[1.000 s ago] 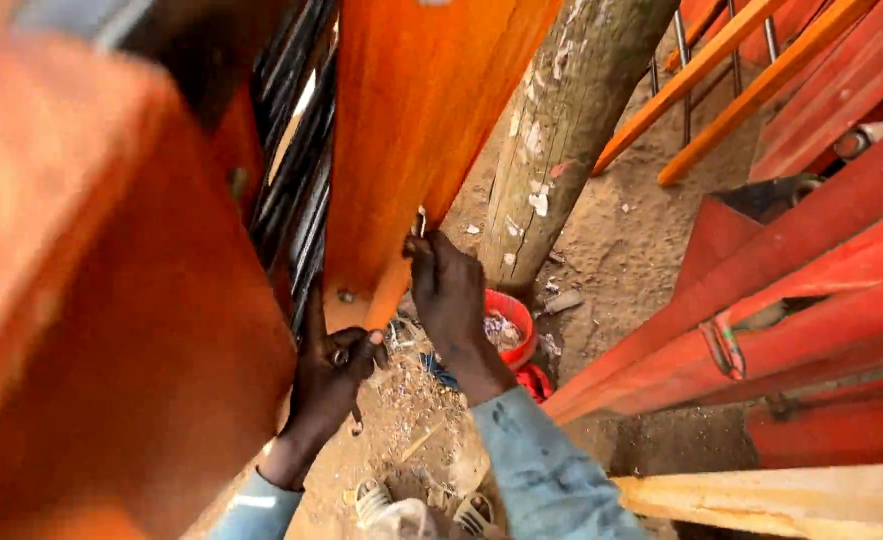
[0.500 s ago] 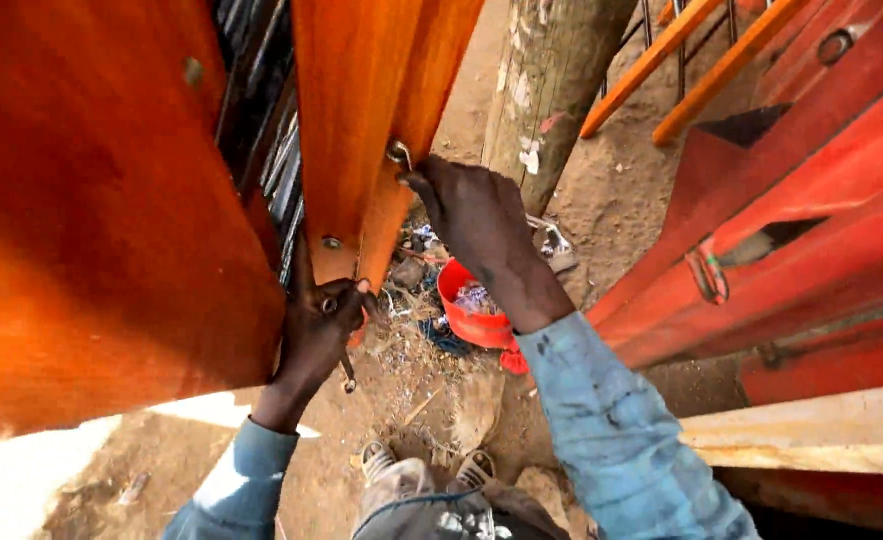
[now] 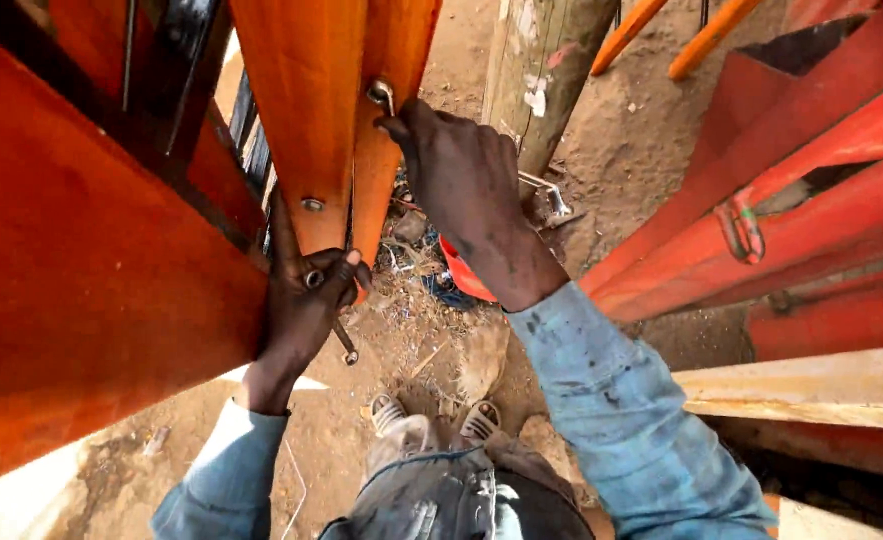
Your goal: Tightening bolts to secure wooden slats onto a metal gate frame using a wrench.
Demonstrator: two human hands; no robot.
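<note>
right hand raised | wrench above grip | left hand grips spanner

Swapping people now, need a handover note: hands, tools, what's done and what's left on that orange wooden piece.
Left hand: gripping a small spanner at the lower edge of the orange post.
Right hand: holding a second spanner on a fitting higher up the post.
A bolt head is seated in the post face.
Tightness of either fitting can't be judged; check both.
Red bowl sits on the ground below.

torn white and pink paper scraps stuck on the wooden post
</note>
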